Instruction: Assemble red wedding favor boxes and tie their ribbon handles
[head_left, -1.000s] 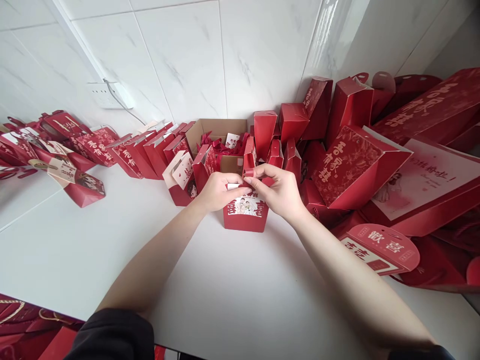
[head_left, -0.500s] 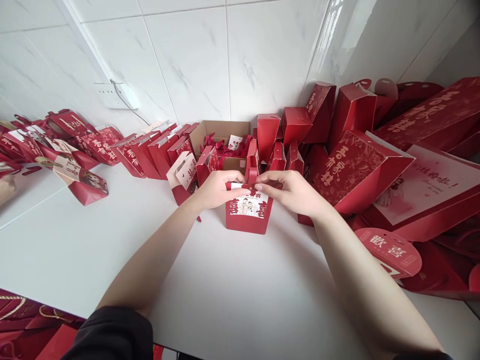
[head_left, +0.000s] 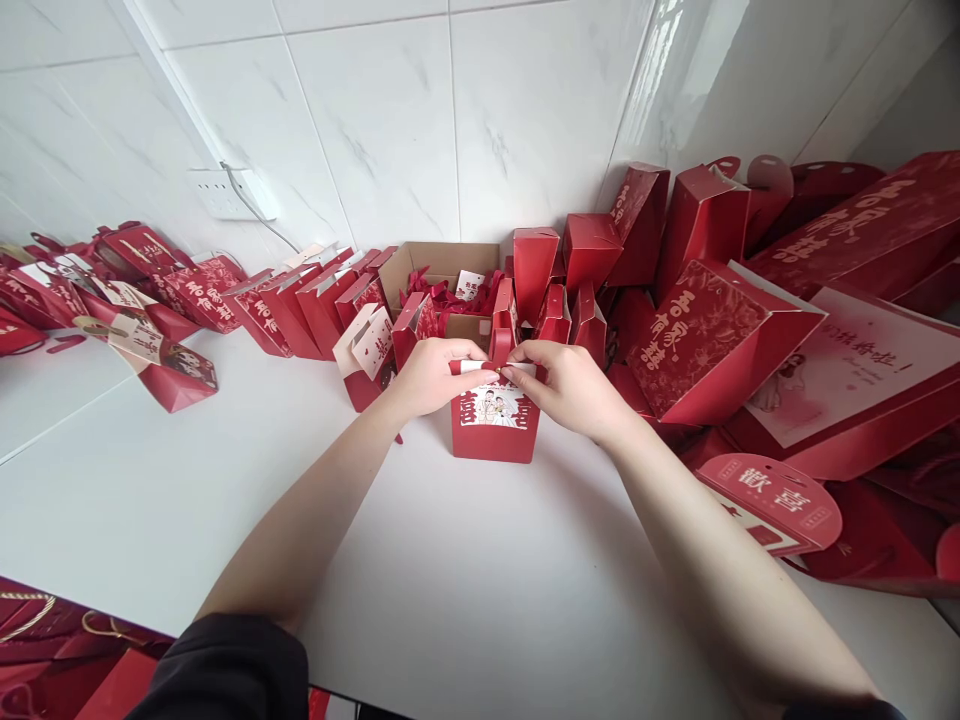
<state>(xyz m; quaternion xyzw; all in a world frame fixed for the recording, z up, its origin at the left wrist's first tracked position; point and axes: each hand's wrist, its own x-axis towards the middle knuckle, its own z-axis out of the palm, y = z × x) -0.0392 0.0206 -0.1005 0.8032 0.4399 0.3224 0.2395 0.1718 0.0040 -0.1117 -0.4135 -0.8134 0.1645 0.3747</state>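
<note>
A small red gift box [head_left: 493, 425] with a cartoon couple on its front stands upright on the white table [head_left: 465, 590]. My left hand [head_left: 431, 375] pinches the box's top flaps from the left. From the right, my right hand [head_left: 574, 388] pinches the same flaps, fingertips meeting the left hand's at the centre over a small red tab. Both hands are closed on the box top.
An open cardboard carton [head_left: 442, 270] of red ribbon and tags sits just behind. Rows of small red boxes [head_left: 300, 305] line the wall at left. Large red gift bags [head_left: 712, 330] pile up at right, with a round-topped red card [head_left: 776, 495] near my right forearm.
My hands have stayed at the box top, fingertips shifting slightly closer together at the centre. The view shifted a little.
</note>
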